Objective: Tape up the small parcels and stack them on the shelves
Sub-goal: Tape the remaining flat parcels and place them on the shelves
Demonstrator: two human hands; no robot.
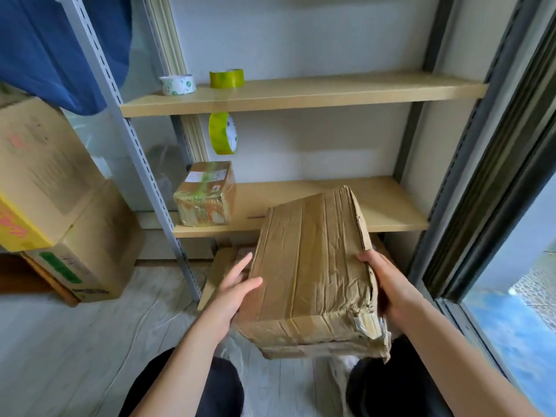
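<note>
I hold a crumpled brown cardboard parcel (313,272) in front of the lower shelf (391,212), tilted with its far end raised. My left hand (237,284) presses against its left side, thumb on top. My right hand (388,284) grips its right edge. A small taped parcel (207,195) stands on the lower shelf's left end. A yellow-green tape roll (223,133) hangs under the upper shelf (331,91). Another yellow-green roll (227,78) and a white roll (178,84) sit on the upper shelf at the left.
Stacked large cardboard boxes (54,200) stand on the floor at the left, beside a grey slotted shelf post (132,133). Blue cloth (45,46) hangs top left. A dark window frame (493,164) borders the right. More cardboard (222,266) lies under the lower shelf.
</note>
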